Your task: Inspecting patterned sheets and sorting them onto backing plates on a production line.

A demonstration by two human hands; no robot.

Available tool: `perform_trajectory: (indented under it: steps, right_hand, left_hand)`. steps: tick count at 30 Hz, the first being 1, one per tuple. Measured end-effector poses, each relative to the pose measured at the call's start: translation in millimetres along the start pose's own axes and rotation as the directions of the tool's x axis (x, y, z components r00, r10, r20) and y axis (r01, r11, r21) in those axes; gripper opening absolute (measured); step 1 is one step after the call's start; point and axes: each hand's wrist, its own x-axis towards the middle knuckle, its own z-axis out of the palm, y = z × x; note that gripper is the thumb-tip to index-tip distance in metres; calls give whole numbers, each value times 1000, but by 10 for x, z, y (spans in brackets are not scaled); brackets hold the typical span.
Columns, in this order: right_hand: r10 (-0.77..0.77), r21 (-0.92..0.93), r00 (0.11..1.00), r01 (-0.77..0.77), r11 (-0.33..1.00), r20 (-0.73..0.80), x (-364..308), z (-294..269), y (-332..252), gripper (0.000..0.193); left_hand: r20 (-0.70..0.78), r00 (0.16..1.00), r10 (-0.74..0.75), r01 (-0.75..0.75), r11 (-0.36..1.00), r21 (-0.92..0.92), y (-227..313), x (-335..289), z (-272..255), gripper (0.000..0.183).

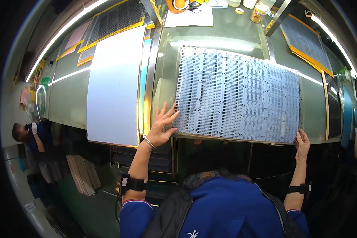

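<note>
Large flexible circuit panel (238,95), pale with rows of fine printed tracks, is lying flat on the glassy green tabletop (226,33), its near edge running along the tabletop's front rim.

Left hand (161,127) is pressing on the panel's near-left corner, fingers spread wide and flat, palm down; not clamped, more pinning the sheet so it is not sliding or curling. Right hand (302,143) is at the near-right corner, fingers curling around the panel's edge, seemingly pinching it; exact grip is partly hidden. Hands are sitting well apart, one per corner, likely because a thin sheet this wide needs support at both ends to stay square.

Plain white sheet (115,83) is lying just beside the panel on the left, past a metal divider strip (151,79). Dark patterned panels with yellow borders (115,18) are resting farther back left and at the right (305,41). Tape roll (177,5) and a small jar (258,13) are standing at the far edge, clear of the work area. Another person (27,137) is working at far left.
</note>
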Motion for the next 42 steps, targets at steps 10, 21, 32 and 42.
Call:
perform_trajectory:
  steps: [10, 21, 32, 42]
  right_hand:
    - [-16, 34, 1000, 16, 999, -14, 5, -30, 103, 28]
    - [-19, 204, 997, 4, 979, 70, 79, -218, -61, 29]
    - [-79, -395, 931, 227, 890, 356, 1668, 580, -978, 59]
    - [-334, -801, 915, 369, 471, 226, 1958, 831, -924, 35]
  left_hand:
    - [67, 998, -5, 1, 999, 51, -76, -8, -6, 74]
    - [56, 998, -6, -1, 993, 116, 21, 119, 32, 72]
    - [82, 987, -138, 120, 973, 199, 185, 93, 36, 75]
    - [54, 984, -168, 151, 960, 237, 240, 127, 60, 75]
